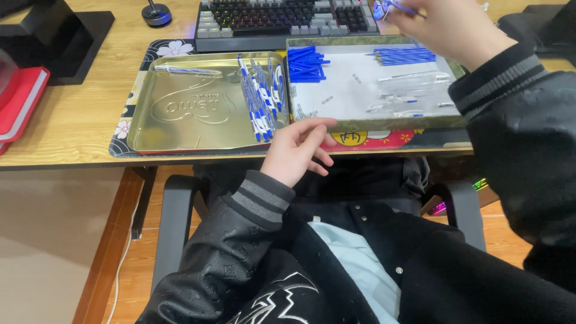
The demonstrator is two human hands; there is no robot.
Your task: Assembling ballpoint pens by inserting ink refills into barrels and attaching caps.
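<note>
Nearest, at six o'clock, a black jacket with grey-striped cuffs fills the lower frame. The left hand rests at the desk's near edge, just below centre, open with fingers loosely spread, holding nothing; its fingertips lie just beside the near rim of the gold metal tray. This shallow tray, at about ten o'clock from that hand, bears an embossed heart shape with raised lettering, and a row of assembled blue-and-white pens lies along its right side, with one more pen near its far left.

At one o'clock from the left hand sits a second tray with a white floor, carrying a heap of blue caps, a bundle of blue refills and clear pen barrels. Under both lies a dark desk mat printed with pale flowers, red at its near right edge.

Farther, at twelve o'clock, stands a keyboard. At one o'clock, the right hand is raised above the white tray, fingers pinched around a small blue pen part. A red book lies at nine o'clock.
</note>
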